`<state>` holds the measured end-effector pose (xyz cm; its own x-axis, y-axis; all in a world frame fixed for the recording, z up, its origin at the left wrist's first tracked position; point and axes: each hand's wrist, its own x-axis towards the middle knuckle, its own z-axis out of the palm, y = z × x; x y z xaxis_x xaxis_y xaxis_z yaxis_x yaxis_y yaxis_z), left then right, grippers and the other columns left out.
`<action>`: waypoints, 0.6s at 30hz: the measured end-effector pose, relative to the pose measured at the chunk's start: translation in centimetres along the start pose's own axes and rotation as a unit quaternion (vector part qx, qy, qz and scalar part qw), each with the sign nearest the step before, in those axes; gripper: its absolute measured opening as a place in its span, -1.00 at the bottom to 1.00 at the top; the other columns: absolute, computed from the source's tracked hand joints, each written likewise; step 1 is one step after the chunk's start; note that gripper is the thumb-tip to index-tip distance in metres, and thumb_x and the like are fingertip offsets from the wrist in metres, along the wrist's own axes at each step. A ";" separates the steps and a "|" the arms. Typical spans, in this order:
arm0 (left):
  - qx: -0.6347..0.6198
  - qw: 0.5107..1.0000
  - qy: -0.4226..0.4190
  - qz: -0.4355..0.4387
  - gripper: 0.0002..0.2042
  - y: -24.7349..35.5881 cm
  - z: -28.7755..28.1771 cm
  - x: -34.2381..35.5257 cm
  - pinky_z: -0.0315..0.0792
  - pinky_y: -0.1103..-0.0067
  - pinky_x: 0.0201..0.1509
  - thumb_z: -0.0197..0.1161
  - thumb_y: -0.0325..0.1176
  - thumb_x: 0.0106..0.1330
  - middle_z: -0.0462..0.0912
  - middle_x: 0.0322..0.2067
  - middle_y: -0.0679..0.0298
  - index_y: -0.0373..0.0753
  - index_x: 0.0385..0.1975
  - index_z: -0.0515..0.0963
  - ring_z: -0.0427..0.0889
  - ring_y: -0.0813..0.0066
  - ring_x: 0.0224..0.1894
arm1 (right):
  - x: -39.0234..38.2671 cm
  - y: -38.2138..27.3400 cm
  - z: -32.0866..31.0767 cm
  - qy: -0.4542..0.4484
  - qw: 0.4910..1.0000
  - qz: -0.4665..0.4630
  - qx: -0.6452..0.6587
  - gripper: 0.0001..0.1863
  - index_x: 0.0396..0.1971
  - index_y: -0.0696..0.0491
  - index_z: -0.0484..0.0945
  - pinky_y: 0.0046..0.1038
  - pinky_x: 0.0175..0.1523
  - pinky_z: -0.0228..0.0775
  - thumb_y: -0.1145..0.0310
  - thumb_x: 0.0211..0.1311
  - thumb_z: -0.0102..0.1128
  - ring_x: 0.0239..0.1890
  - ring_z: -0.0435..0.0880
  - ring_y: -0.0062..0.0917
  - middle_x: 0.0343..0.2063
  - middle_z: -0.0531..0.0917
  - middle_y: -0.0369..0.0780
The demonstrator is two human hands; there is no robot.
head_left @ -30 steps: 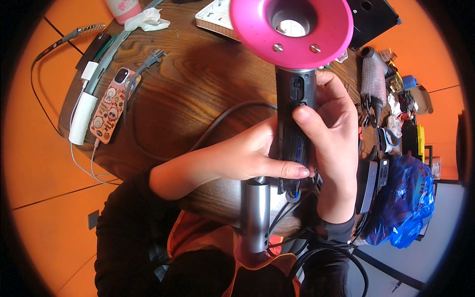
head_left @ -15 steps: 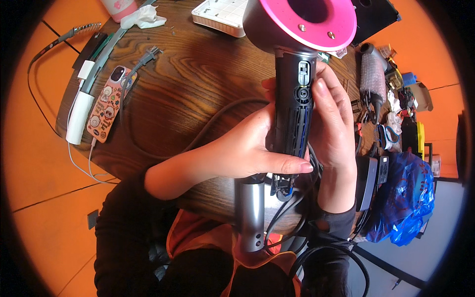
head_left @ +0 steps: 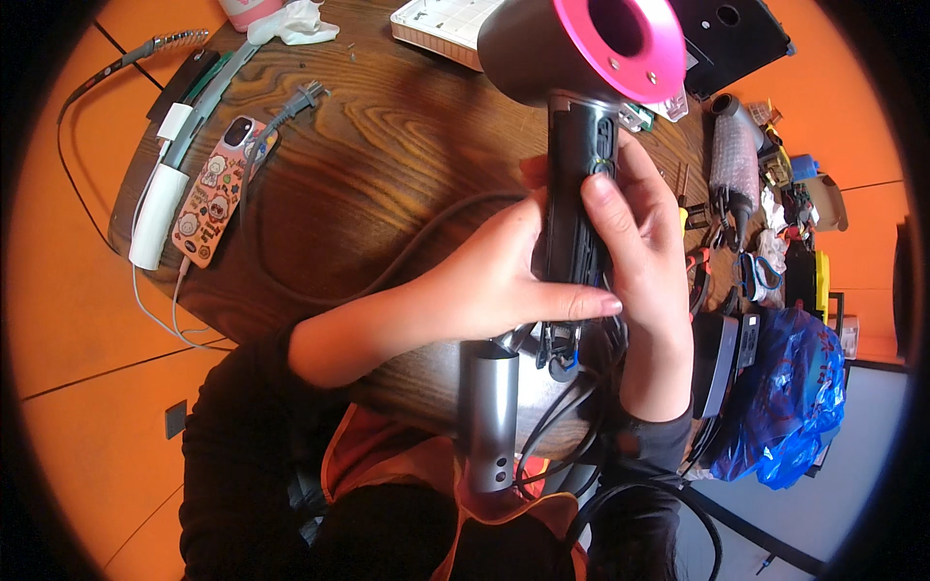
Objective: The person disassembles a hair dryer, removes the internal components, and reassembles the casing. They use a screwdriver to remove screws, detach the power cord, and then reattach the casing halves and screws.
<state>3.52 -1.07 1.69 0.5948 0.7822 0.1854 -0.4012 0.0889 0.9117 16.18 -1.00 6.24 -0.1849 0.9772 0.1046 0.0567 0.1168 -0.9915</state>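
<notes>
Hair dryer in both our grips above the near part of the tabletop, we have our left hand closed around the lower end of its black core, thumb across the front, and our right hand clasping higher up, thumb pressed to the core. The silver sleeve is off and sits below, near our lap, while the pink-rimmed head is joined on top. We judge it partway between opened and whole: the core is bare, the sleeve not around it.
</notes>
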 end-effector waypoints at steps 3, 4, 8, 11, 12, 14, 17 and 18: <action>-0.119 0.993 -0.004 -0.024 -0.46 0.2 0.2 0.2 0.37 0.57 -0.04 0.34 -0.45 0.02 0.44 -0.19 0.23 -0.36 -0.02 0.23 0.45 0.53 -0.14 | -0.8 -0.8 -1.0 0.023 0.996 0.073 0.052 -0.47 0.14 0.17 0.16 -0.57 -0.04 0.31 0.12 0.31 -0.18 -0.17 0.49 -0.56 -0.27 0.52 -0.19; -0.148 0.988 -0.016 -0.028 -0.48 0.4 0.0 0.2 0.43 0.52 -0.10 0.27 -0.48 0.06 0.47 -0.24 0.18 -0.34 0.02 0.19 0.51 0.44 -0.20 | -1.2 -1.0 -1.3 0.033 0.998 0.053 0.006 -0.42 0.19 0.15 0.09 -0.54 -0.03 0.32 0.05 0.32 -0.26 -0.17 0.49 -0.52 -0.27 0.52 -0.15; -0.157 0.982 0.043 -0.096 -0.69 0.4 -0.3 0.2 0.51 0.47 -0.21 0.18 -0.44 0.15 0.52 -0.35 0.15 -0.29 -0.13 0.28 0.57 0.37 -0.29 | -4.4 -1.7 -2.5 0.079 0.988 -0.020 -0.129 -0.54 -0.04 0.21 0.34 -0.53 -0.16 0.38 0.15 0.37 -0.40 -0.31 0.56 -0.52 -0.35 0.55 -0.14; -0.124 0.988 0.045 -0.074 -0.79 0.2 -0.5 0.3 0.51 0.45 -0.23 0.08 -0.28 0.25 0.52 -0.34 0.18 -0.31 -0.29 0.38 0.56 0.36 -0.26 | -6.8 -1.2 -2.5 0.109 0.977 -0.050 -0.177 -0.57 -0.31 0.24 0.42 -0.57 -0.22 0.37 0.13 0.30 -0.26 -0.40 0.56 -0.53 -0.48 0.55 -0.18; -0.133 0.987 0.041 -0.086 -0.77 0.1 -0.7 0.3 0.50 0.45 -0.22 0.06 -0.26 0.26 0.51 -0.32 0.18 -0.30 -0.24 0.36 0.55 0.36 -0.23 | -7.3 -0.7 -2.4 0.094 0.973 -0.058 -0.202 -0.59 -0.29 0.23 0.40 -0.55 -0.22 0.38 0.11 0.20 -0.08 -0.38 0.56 -0.50 -0.45 0.55 -0.17; -0.141 0.986 0.027 -0.082 -0.73 0.0 -0.9 0.4 0.48 0.42 -0.18 0.04 -0.24 0.28 0.49 -0.27 0.16 -0.26 -0.15 0.31 0.53 0.34 -0.18 | -8.0 0.2 -2.3 0.061 0.958 -0.088 -0.265 -0.48 -0.24 0.21 0.34 -0.52 -0.22 0.39 0.10 -0.04 0.25 -0.36 0.56 -0.46 -0.39 0.52 -0.15; -0.168 0.984 0.028 -0.050 -0.67 -0.3 -0.9 0.3 0.45 0.34 -0.10 0.02 -0.21 0.29 0.46 -0.20 0.12 -0.17 -0.03 0.23 0.50 0.28 -0.11 | -8.6 1.7 -1.6 0.044 0.939 -0.108 -0.323 -0.34 -0.13 0.19 0.24 -0.49 -0.23 0.41 0.30 -0.21 0.43 -0.35 0.55 -0.41 -0.32 0.48 -0.14; -0.180 0.982 0.039 -0.038 -0.66 -0.5 -0.7 0.3 0.44 0.31 -0.08 0.01 -0.20 0.29 0.45 -0.18 0.10 -0.13 0.00 0.20 0.49 0.26 -0.09 | -8.7 2.0 -1.6 0.051 0.935 -0.105 -0.336 -0.39 -0.14 0.19 0.24 -0.52 -0.24 0.41 0.36 -0.17 0.40 -0.37 0.56 -0.43 -0.32 0.48 -0.15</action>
<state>3.38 -0.42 1.06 0.5826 0.8088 0.0804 -0.5871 0.3504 0.7297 19.50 -8.98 3.48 -0.1683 0.9282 0.3320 0.6395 0.3591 -0.6798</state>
